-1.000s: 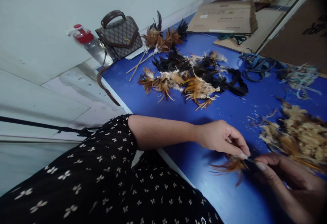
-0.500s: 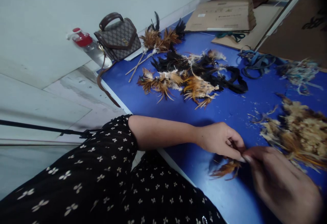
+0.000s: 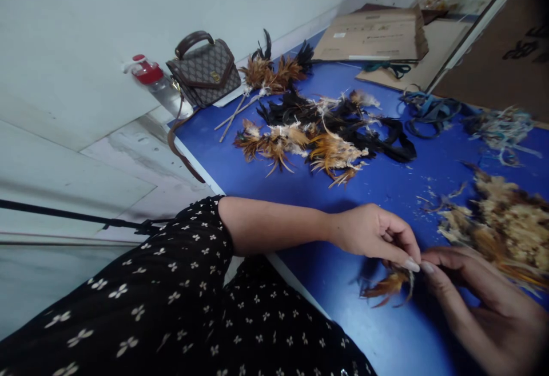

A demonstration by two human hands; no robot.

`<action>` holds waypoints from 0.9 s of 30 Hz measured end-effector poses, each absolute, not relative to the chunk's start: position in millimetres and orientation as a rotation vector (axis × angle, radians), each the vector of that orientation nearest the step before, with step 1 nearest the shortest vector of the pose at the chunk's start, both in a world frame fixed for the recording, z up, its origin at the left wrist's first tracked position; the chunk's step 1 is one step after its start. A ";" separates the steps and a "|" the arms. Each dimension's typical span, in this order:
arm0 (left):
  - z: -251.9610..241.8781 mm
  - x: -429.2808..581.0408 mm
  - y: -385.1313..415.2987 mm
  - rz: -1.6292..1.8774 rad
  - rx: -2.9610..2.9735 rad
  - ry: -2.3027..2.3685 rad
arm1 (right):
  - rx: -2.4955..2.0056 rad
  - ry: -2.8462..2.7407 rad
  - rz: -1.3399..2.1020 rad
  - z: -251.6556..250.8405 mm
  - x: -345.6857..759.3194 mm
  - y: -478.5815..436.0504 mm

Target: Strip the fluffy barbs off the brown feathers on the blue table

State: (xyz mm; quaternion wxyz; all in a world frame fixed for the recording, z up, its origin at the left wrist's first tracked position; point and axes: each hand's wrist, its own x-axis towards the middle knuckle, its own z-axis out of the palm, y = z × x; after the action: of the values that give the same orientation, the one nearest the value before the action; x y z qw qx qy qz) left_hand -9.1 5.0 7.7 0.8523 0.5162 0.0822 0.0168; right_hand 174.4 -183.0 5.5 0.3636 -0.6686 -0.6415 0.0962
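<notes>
My left hand point(image 3: 373, 233) is closed in a pinch above the blue table. From beneath its fingers hangs a small bunch of brown feathers point(image 3: 388, 286), orange-brown at the ends. Thumb and index finger of my right hand point(image 3: 480, 302) are pinched together right beside the left fingertips. What lies between the right fingertips is too small to make out. To the right of the hands lies a pile of loose tan and brown feathers point(image 3: 510, 216).
Feather strips point(image 3: 295, 136) in black and brown lie mid-table. Behind them are feathered sticks point(image 3: 274, 73), a handbag point(image 3: 206, 73) and a red-capped bottle point(image 3: 156, 82). Flattened cardboard point(image 3: 373, 36), blue straps point(image 3: 431, 110) and tangled threads point(image 3: 501, 130) sit at the back right.
My right hand has shifted slightly right and its fingers show more clearly. The left fingertips have turned a little, and the feather bunch has moved slightly right. The view has tilted a little.
</notes>
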 end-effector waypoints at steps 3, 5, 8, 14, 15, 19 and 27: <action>8.3 -8.4 4.8 0.064 1.082 0.162 | -1.727 -1.670 0.228 9.4 171.8 -182.7; 7.1 -7.3 4.9 0.078 1.071 0.175 | -1.715 -1.690 0.181 10.8 170.2 -183.3; 2.2 -5.8 5.6 0.089 1.054 0.200 | -1.668 -1.736 0.115 10.0 169.2 -184.5; -7.4 -4.2 6.3 0.208 1.122 0.217 | -1.656 -1.684 0.139 5.1 173.3 -183.9; -7.9 -4.0 6.1 0.234 1.122 0.207 | -1.679 -1.632 0.168 4.2 173.2 -183.5; -5.8 -4.9 5.9 0.274 1.147 0.146 | -1.780 -1.346 0.416 -1.9 168.6 -182.5; 3.3 -9.5 7.3 0.378 1.306 0.055 | -1.801 -1.007 0.613 -6.5 162.6 -179.1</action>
State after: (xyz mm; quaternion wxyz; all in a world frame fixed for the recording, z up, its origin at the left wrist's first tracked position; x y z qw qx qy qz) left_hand -9.5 7.3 3.3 0.7775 0.6036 0.0254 0.1746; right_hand 162.6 -179.1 -6.5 0.4747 -0.7364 -0.4118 0.2505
